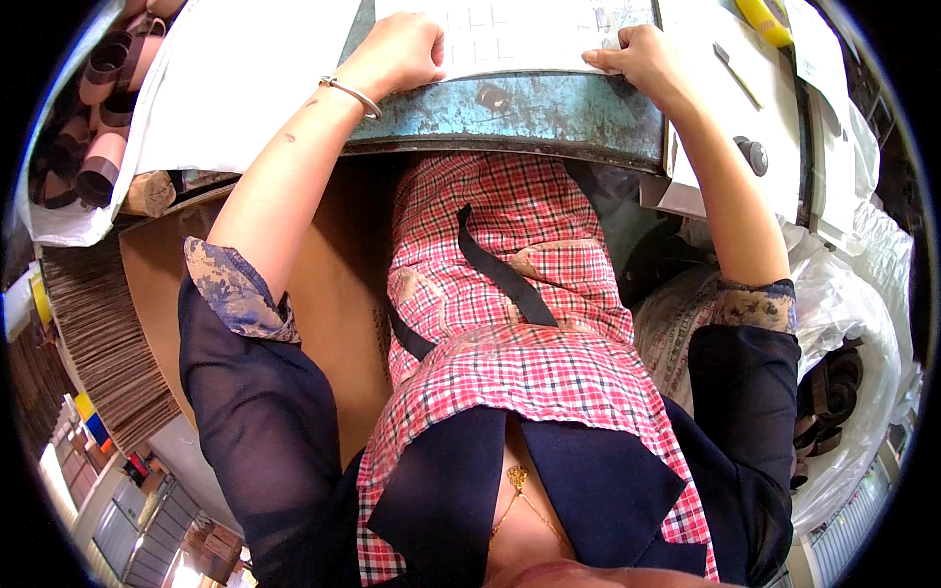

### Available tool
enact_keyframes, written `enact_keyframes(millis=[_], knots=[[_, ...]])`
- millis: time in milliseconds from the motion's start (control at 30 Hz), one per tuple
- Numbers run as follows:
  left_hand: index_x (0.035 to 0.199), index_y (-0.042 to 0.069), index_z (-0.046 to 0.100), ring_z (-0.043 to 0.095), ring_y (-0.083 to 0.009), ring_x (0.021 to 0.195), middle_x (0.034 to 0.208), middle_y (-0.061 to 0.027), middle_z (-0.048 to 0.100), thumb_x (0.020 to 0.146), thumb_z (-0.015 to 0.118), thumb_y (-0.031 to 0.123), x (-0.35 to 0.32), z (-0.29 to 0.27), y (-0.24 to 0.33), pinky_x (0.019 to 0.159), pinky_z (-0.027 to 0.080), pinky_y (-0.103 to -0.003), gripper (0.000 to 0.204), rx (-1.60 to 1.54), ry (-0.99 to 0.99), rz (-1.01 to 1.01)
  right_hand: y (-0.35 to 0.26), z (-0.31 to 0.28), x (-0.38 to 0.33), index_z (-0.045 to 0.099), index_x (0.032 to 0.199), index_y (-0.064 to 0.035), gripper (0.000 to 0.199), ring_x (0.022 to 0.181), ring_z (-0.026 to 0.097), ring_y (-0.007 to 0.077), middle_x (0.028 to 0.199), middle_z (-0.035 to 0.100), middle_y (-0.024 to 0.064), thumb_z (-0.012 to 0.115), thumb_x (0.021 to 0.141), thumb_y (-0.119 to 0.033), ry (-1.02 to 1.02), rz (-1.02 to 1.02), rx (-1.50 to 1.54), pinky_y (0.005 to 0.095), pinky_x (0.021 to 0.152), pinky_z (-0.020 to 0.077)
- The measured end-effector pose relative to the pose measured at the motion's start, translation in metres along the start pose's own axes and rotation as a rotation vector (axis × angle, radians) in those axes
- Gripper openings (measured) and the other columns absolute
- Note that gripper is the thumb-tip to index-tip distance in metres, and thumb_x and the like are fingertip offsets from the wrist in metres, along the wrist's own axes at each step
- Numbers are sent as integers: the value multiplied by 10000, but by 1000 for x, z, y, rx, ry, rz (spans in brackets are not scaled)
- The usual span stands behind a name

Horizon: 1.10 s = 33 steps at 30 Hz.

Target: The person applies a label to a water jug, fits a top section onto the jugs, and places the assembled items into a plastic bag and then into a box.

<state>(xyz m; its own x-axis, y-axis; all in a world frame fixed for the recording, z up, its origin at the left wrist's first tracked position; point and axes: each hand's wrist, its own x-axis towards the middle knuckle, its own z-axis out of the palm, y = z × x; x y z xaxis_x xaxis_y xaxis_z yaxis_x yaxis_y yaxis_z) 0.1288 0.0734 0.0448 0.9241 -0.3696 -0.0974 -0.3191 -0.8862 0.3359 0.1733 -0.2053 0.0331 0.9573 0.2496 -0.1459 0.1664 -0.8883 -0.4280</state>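
Observation:
A white sheet [520, 44] with faint printed lines lies on the worn blue-green tabletop [510, 113], near its front edge. My left hand [407, 47] is closed at the sheet's left edge, fingers curled under and partly hidden. At the right edge my right hand [637, 67] grips the sheet, its thumb stretched inward over the paper and the other fingers curled. A silver bracelet [351, 96] circles my left wrist.
Brown and pink tubular pieces [103, 167] lie at the far left beside a white sheet [250, 78]. Stacked cardboard [113, 333] stands below. To the right are a yellow tape roll [765, 22], a small brush-like tool [737, 73], a black knob [753, 155] and a plastic-lined bag [863, 323] holding dark pieces.

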Motion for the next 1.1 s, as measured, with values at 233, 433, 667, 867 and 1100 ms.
enact_keyframes(millis=[233, 433, 667, 867, 1100], knots=[[661, 43, 619, 616, -248, 640, 656, -127, 619, 629, 736, 138, 8, 12, 8, 608, 478, -344, 155, -14, -24, -61, -2, -2, -1, 624, 694, 32, 454, 528, 552, 179, 586, 573, 115, 731, 658, -407, -25, 2, 10, 313, 547, 442], [659, 28, 614, 612, -240, 630, 656, -128, 620, 639, 729, 123, 16, 15, 8, 595, 475, -330, 150, -5, -6, -2, -2, -1, -1, 627, 684, 25, 459, 538, 560, 183, 584, 574, 110, 732, 648, -420, 23, 17, 25, 315, 556, 444], [667, 22, 614, 606, -217, 614, 641, -120, 614, 639, 713, 106, 16, 11, 6, 587, 472, -319, 133, -152, -83, -52, -3, -2, -1, 633, 687, 23, 468, 533, 566, 185, 582, 576, 112, 730, 646, -433, -11, 9, 8, 317, 554, 449], [673, 30, 619, 607, -226, 607, 649, -119, 620, 642, 722, 120, 19, 17, 12, 587, 475, -322, 140, -96, -17, -26, -9, -7, -3, 614, 683, 23, 412, 524, 581, 196, 570, 576, 128, 723, 668, -373, 2, 0, -12, 359, 543, 456], [683, 36, 628, 607, -221, 600, 652, -110, 623, 660, 715, 147, 22, 23, 22, 584, 472, -321, 143, -131, -7, -41, -16, -15, -5, 639, 676, 34, 382, 580, 604, 261, 628, 613, 176, 747, 605, -325, -81, 221, 111, 369, 579, 465]])
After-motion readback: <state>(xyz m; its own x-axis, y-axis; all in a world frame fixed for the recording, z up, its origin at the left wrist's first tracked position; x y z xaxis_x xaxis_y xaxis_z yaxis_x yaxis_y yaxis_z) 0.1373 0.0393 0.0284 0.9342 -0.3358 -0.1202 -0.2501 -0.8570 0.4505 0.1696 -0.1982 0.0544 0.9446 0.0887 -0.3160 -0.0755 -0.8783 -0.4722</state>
